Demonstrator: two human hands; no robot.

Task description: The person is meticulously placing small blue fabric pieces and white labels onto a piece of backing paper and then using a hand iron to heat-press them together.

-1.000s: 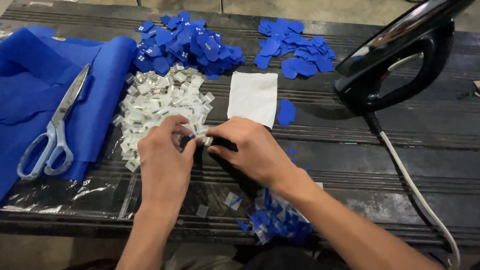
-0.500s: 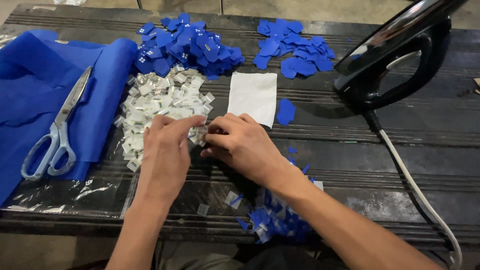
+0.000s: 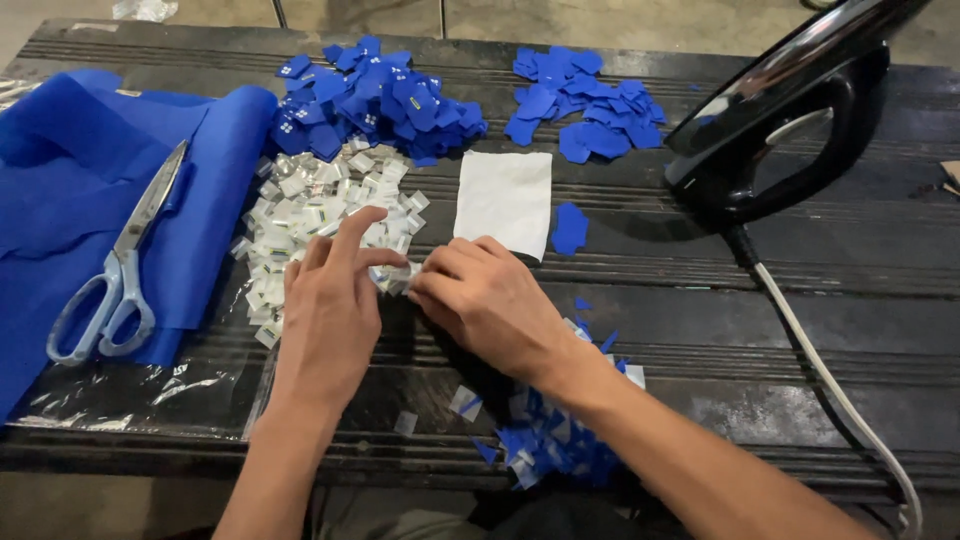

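Note:
My left hand (image 3: 330,310) and my right hand (image 3: 485,300) meet at the edge of a heap of small white labels (image 3: 320,205). Both pinch one small white label (image 3: 395,277) between their fingertips. The heap lies on a sheet of clear plastic on the dark slatted table (image 3: 860,260). Beyond the heap is a pile of blue fabric patches with white labels on them (image 3: 375,95). A white cloth rectangle (image 3: 505,200) lies just beyond my right hand.
Blue fabric (image 3: 70,190) lies at the left with light-blue-handled scissors (image 3: 115,275) on it. A second pile of plain blue patches (image 3: 585,105) is at the back. A black iron (image 3: 790,110) stands at the right, its white cord (image 3: 830,390) trailing toward me. Blue scraps (image 3: 545,440) lie by my right forearm.
Both hands have shifted slightly away from me and left, toward the white label heap, still pinching a small label together.

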